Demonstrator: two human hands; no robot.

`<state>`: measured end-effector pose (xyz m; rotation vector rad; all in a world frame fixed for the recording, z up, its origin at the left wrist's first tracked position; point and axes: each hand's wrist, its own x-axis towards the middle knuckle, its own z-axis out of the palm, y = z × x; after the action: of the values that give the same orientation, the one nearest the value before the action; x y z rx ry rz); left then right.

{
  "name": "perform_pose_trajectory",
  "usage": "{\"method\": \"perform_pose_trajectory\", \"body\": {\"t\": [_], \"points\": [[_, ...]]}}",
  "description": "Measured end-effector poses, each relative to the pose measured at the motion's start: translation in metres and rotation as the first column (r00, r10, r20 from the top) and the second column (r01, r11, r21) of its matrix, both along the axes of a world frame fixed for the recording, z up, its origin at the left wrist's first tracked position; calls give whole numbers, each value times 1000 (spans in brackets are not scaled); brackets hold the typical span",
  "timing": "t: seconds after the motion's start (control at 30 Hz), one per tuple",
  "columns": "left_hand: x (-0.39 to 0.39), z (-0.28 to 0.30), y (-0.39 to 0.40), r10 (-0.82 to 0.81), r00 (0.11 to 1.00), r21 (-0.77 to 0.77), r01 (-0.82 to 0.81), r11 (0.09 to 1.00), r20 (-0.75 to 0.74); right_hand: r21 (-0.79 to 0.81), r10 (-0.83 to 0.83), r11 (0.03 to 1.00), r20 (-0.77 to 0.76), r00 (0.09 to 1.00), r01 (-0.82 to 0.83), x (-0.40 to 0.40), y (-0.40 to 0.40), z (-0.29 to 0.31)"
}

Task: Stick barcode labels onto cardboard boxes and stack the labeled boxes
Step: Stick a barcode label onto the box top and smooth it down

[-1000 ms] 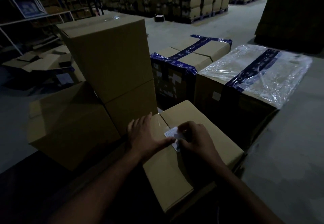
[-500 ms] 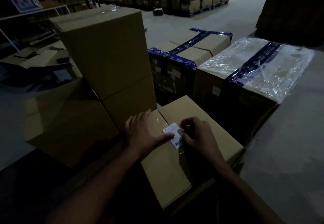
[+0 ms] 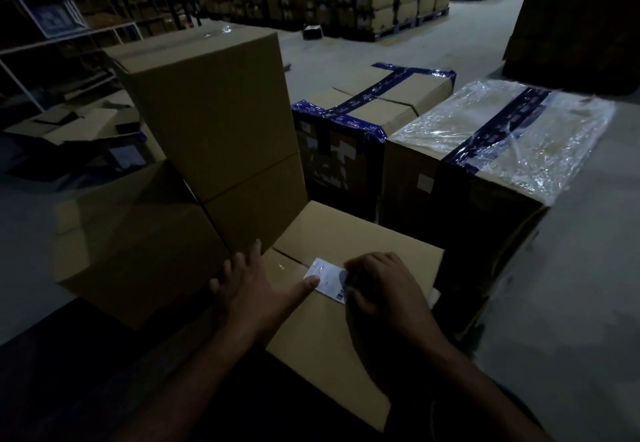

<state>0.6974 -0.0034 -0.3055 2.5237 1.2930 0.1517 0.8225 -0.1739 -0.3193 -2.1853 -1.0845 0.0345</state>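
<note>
Since the earlier frames, your right hand (image 3: 384, 289) has slid toward the right edge of the barcode label (image 3: 329, 279), so more of its white face now shows, and your view has dipped a little closer to the box.

Low in the centre of the frame sits 1 plain cardboard box (image 3: 346, 337), its top flaps meeting at a seam. The label lies flat on that top, just right of the seam. Your left hand (image 3: 256, 289) rests spread on the box, fingers straight and relaxed, its thumb tip pinning the label's left edge. Your right hand is curled, fingertips bent down onto the label's right edge; whether they press it or pinch a backing strip cannot be told in this dim light.

Left of centre, a stack of 2 plain boxes (image 3: 221, 137) rises, with a lower box (image 3: 138, 244) beside it at the lower left. Behind, at centre right, are a blue-taped box (image 3: 374, 109) and a plastic-wrapped box (image 3: 502, 137).

You appear to be in the sticking step, with the label nearly seated. Next, it likely calls for a firm rub across the label, then a 2-handed grip on the box sides to lift it onto the stack.
</note>
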Motion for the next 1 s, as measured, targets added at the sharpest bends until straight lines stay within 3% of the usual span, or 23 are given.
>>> {"method": "perform_pose_trajectory", "body": {"t": [0.1,0.2,0.37,0.53,0.67,0.87,1.0], "points": [[8,-1,-4,-85,995,-32,87,996,55,-22,7,1000,-27,1000,-8,-1,8,5],[13,-6,-11,-159,983,52,154,987,97,-7,-48,999,-6,999,48,-7,15,4],[11,-11,-9,-156,978,79,146,986,138,35,-24,999,-172,985,31,1,10,3],[9,-13,-10,-142,978,38,138,990,155,39,-75,996,-138,988,82,-7,7,-3],[11,-13,-9,-135,976,58,127,990,170,71,-56,995,-237,970,75,1,5,2],[11,-14,-8,-134,974,66,124,990,183,38,-75,996,-179,981,83,-3,4,6],[11,-13,-9,-131,972,58,122,991,195,106,-73,989,-239,968,101,-3,0,5]]}}
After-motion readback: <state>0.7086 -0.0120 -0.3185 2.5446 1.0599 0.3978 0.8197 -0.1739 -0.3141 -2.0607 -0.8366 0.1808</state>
